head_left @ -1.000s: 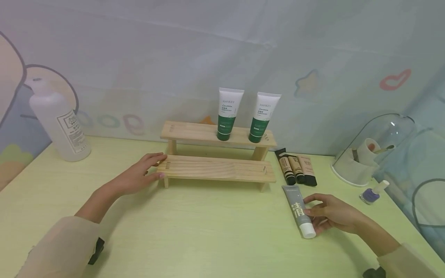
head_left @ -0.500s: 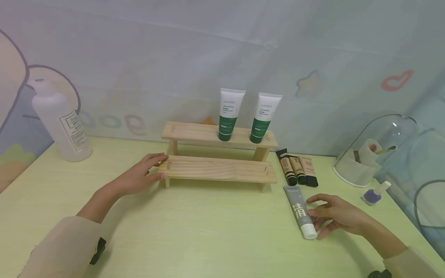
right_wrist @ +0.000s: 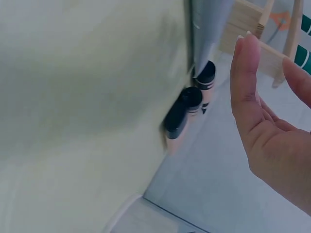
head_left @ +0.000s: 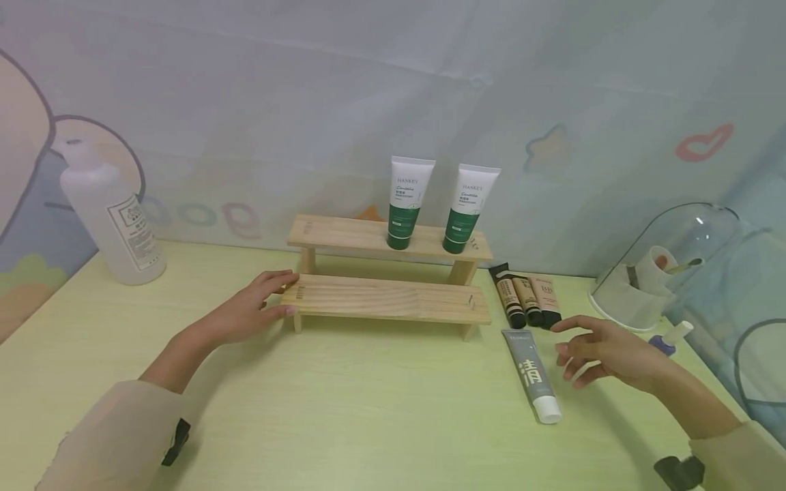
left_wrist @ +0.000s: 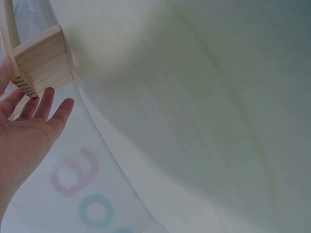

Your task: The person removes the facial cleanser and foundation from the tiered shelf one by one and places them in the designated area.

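Observation:
My left hand (head_left: 245,314) is at the left end of the lower plank of a two-step wooden display stand (head_left: 387,300), its thumb at the front corner and index finger at the back, gripping the end between them. In the left wrist view the other fingers spread below the stand's end (left_wrist: 43,58). My right hand (head_left: 614,351) hovers just right of a grey tube (head_left: 531,375) with a white cap, apart from it, fingers loosely bent and holding nothing. The tube lies flat on the table. On the upper plank two white-and-green tubes (head_left: 410,201) (head_left: 469,208) stand upright on their caps.
Three small cosmetic tubes (head_left: 525,300) lie beside the stand's right end. Farther right are a clear dome holder (head_left: 632,300) with brushes and a purple nail polish bottle (head_left: 666,341), partly hidden by my right hand. A white pump bottle (head_left: 117,211) stands at the far left.
My right hand has let go of the grey tube and lifted away to the right and slightly back. The tube stays lying in place. My left hand keeps its place on the stand.

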